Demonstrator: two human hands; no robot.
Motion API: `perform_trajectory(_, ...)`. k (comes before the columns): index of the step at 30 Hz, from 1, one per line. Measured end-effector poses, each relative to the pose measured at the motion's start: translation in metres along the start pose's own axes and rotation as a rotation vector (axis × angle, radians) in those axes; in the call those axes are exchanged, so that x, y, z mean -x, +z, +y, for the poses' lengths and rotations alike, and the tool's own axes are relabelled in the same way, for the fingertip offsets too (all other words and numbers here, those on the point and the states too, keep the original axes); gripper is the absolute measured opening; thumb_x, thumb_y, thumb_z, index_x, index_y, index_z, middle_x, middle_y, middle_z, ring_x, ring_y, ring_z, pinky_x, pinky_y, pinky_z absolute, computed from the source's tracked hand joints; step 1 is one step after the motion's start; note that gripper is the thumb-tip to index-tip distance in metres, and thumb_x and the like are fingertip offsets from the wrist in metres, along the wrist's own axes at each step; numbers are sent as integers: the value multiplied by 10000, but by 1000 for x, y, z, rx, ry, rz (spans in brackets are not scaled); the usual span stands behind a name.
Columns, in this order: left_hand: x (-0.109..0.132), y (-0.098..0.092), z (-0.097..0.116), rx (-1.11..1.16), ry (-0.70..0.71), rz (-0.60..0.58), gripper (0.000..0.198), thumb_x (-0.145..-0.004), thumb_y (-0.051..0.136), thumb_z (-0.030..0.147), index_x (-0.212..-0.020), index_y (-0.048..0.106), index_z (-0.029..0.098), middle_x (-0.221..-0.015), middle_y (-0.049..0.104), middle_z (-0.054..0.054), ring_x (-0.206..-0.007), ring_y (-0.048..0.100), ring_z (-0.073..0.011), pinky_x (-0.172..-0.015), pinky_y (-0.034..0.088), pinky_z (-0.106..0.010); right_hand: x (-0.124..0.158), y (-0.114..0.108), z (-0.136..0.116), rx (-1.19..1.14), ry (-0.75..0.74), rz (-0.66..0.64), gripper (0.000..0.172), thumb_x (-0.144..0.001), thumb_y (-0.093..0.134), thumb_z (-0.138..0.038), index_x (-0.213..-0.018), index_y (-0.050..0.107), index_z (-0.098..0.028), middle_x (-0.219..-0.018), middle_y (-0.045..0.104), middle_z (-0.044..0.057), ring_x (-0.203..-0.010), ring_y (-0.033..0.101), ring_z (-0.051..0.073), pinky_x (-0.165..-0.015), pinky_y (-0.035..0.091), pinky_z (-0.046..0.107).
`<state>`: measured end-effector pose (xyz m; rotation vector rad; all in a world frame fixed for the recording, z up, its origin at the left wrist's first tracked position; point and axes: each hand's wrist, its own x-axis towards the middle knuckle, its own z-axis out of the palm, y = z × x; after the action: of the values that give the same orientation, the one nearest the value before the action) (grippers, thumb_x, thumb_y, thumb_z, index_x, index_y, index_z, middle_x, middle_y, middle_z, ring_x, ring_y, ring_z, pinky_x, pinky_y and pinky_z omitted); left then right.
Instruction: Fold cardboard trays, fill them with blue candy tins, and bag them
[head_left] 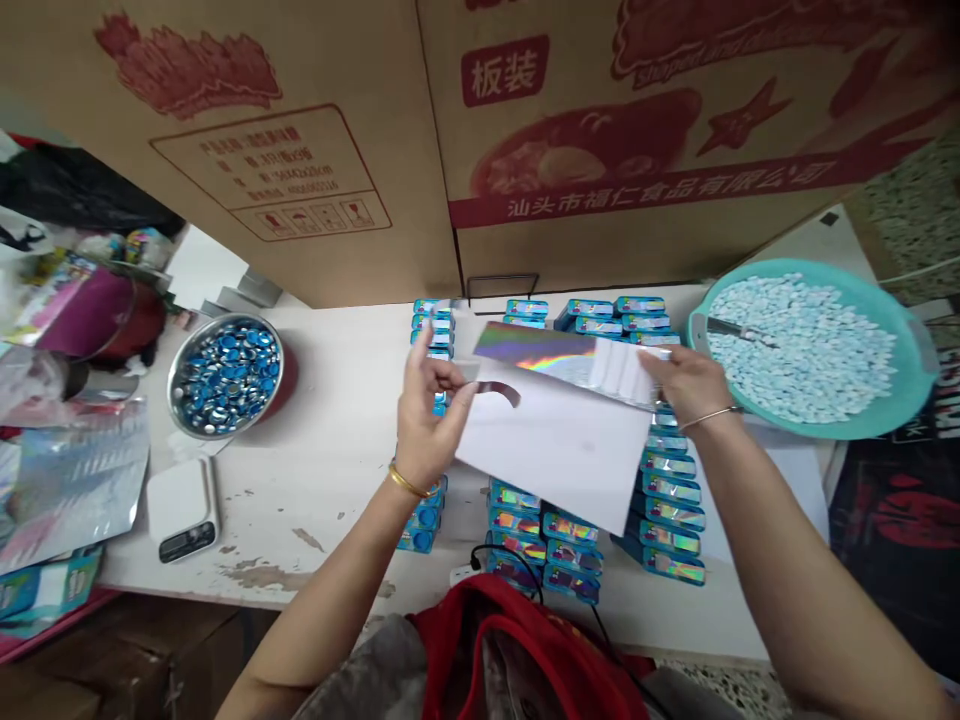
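Observation:
My left hand (433,415) pinches a narrow curled shiny strip (501,390) between thumb and fingers, its index finger pointing up. In my right hand (686,382) is a holographic sheet (536,352), gripped at its right end. The sheet's left part gleams in rainbow colours and its right part reflects white. A white paper sheet (555,440) hangs tilted just below it; whether the right hand holds both is hard to see. Under the papers stand rows of small blue boxes (517,520), partly covered, some with shiny holographic faces.
A metal bowl (279,385) of blue and silver round pieces sits left, near a white scale (180,505). On the right, a turquoise basin (855,430) holds many small pale pieces and a scoop-like tool. Large cardboard boxes (337,270) wall off the back. A black cable (517,550) lies near the front.

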<state>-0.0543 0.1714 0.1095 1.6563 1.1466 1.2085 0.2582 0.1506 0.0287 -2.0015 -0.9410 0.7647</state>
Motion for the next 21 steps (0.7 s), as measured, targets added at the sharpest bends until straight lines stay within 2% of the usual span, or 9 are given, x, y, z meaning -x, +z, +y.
perform_trajectory(2,2,-16,-10,87,-141,38,726,-782,678,216,-1406,313,274,-788,549,16,-733,543,-121,-706,486,-267,1,-13,2,218,-116,186,658,-648,658,-612,-1075,608,-113,-915,645,175,-888,600,312,-721,459,444)
perform_trajectory(4,6,-30,-24,139,-255,74,745,-742,716,205,-1383,342,276,-764,544,25,-708,548,-111,-685,488,-251,17,-5,-11,272,-271,277,751,-672,651,-610,-1221,524,-113,-1079,604,201,-1014,560,313,-801,446,457)
perform_trajectory(6,11,-39,-38,171,-339,103,749,-716,735,195,-1362,365,274,-752,549,29,-685,554,-104,-668,490,-242,46,24,-33,49,-273,130,604,-784,533,-610,-1196,527,-167,-997,624,123,-855,601,227,-706,486,387)
perform_trajectory(7,14,-42,-43,181,-371,110,745,-709,738,193,-1353,373,272,-747,551,30,-678,557,-103,-661,490,-239,62,44,-45,-111,-192,-68,557,-823,460,-626,-1149,546,-183,-925,628,85,-736,604,183,-631,491,341)
perform_trajectory(9,17,-46,-53,184,-419,116,737,-703,736,194,-1344,378,266,-737,552,33,-672,560,-101,-649,486,-233,91,91,-64,-354,6,-407,625,-795,414,-705,-1131,539,-193,-869,628,58,-607,583,151,-485,452,279)
perform_trajectory(12,19,-48,-66,142,-466,124,740,-701,723,210,-1347,365,250,-729,546,38,-653,557,-95,-630,479,-225,117,153,-76,-471,173,-603,619,-701,498,-748,-976,583,-200,-812,623,35,-571,554,139,-434,411,251)
perform_trajectory(14,18,-49,-78,96,-487,129,740,-702,709,225,-1352,356,237,-727,538,38,-630,549,-92,-609,471,-223,121,180,-75,-476,150,-629,501,-709,546,-692,-814,585,-204,-720,607,13,-567,532,134,-479,420,254)
perform_trajectory(17,15,-49,-100,31,-505,109,740,-714,678,236,-1369,332,221,-733,529,32,-621,539,-95,-595,462,-225,113,199,-68,-388,7,-554,360,-797,522,-555,-680,540,-215,-601,558,-12,-561,491,134,-552,412,264)
perform_trajectory(21,6,-43,-127,-152,-435,109,762,-745,612,228,-1420,259,210,-767,536,26,-659,536,-109,-648,465,-248,92,209,-61,-10,-229,-444,314,-878,428,-382,-650,555,-209,-615,561,8,-629,490,156,-618,360,277)
